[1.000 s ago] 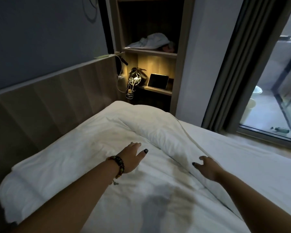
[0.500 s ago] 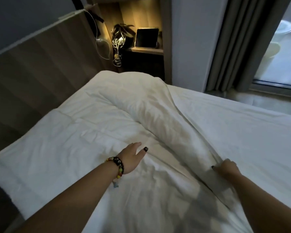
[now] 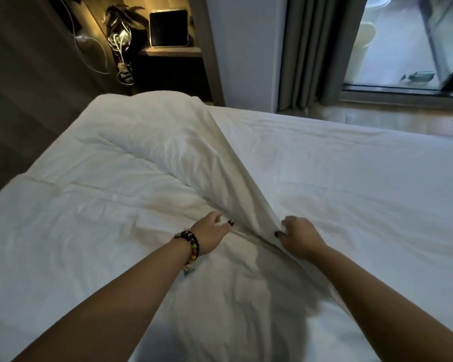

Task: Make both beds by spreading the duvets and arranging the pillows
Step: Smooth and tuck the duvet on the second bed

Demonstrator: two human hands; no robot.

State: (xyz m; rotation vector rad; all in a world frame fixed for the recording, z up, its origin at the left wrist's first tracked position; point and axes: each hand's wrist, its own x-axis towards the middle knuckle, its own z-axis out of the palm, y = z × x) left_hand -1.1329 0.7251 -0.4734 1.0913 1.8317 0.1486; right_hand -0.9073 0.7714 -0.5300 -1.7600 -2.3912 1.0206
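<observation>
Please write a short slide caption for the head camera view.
Right hand grips the folded duvet edge; left hand rests on the white duvet.

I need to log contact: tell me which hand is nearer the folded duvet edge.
Right. The right hand pinches the folded duvet edge at its near end. The left hand rests on the duvet beside the fold, on its left side, just short of that edge.

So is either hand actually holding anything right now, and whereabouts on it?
The right hand grips the duvet by its folded-over edge. The left hand lies open on the duvet, holding nothing.
</observation>
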